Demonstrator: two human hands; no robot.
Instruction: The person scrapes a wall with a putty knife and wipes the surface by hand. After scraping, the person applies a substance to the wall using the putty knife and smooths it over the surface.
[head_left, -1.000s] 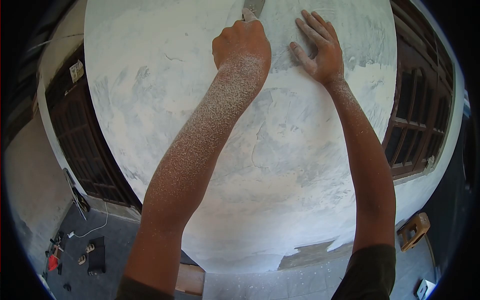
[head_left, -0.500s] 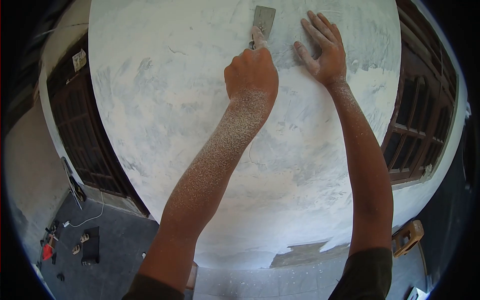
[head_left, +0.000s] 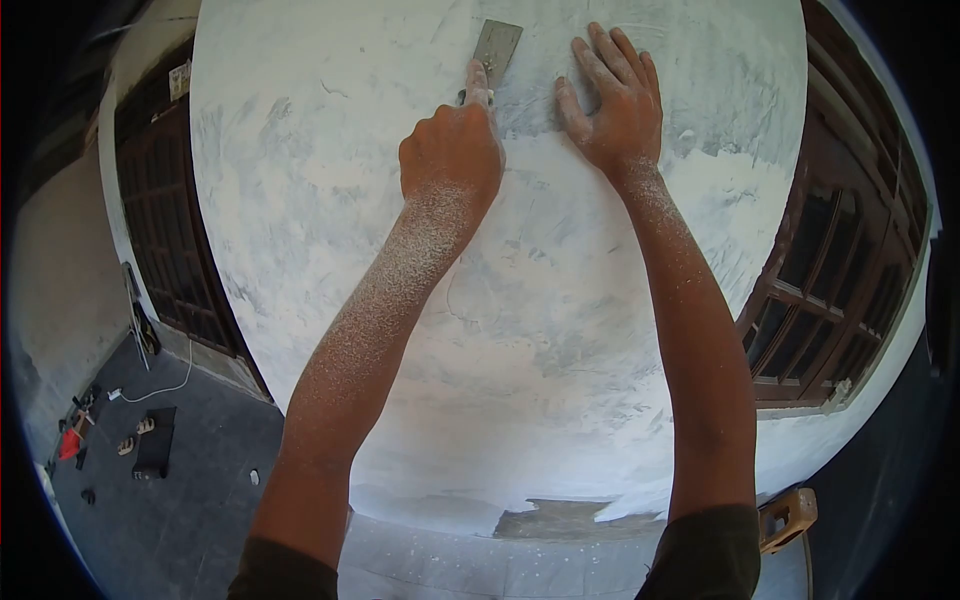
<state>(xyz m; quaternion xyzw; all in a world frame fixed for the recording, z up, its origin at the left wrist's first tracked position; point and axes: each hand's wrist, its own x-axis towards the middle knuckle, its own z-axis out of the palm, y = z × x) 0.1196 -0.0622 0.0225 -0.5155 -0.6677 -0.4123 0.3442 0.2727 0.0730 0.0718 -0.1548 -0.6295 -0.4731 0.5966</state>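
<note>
My left hand point(head_left: 452, 150) is closed around a putty knife, with one finger stretched along it toward the blade. The flat grey blade point(head_left: 497, 50) points up and lies against the white, patchy wall point(head_left: 540, 270); the handle is mostly hidden in my fist. To the right of the knife, my right hand point(head_left: 617, 112) rests on the wall with its fingers spread and nothing held. Pale dust coats both hands, and thick specks cover my left forearm. Grey smears and a hairline crack mark the wall around them.
Dark wooden windows or doors stand left point(head_left: 165, 215) and right point(head_left: 835, 270) of the wall. A wooden stool point(head_left: 787, 520) sits low on the right. Sandals point(head_left: 146, 425), a black mat point(head_left: 154, 455), a red item point(head_left: 69, 444) and a white cable point(head_left: 165, 392) lie on the dark floor.
The view has shifted a little. The putty knife in my left hand has slid slightly left and down along the wall. My right hand has also moved slightly left, still spread.
</note>
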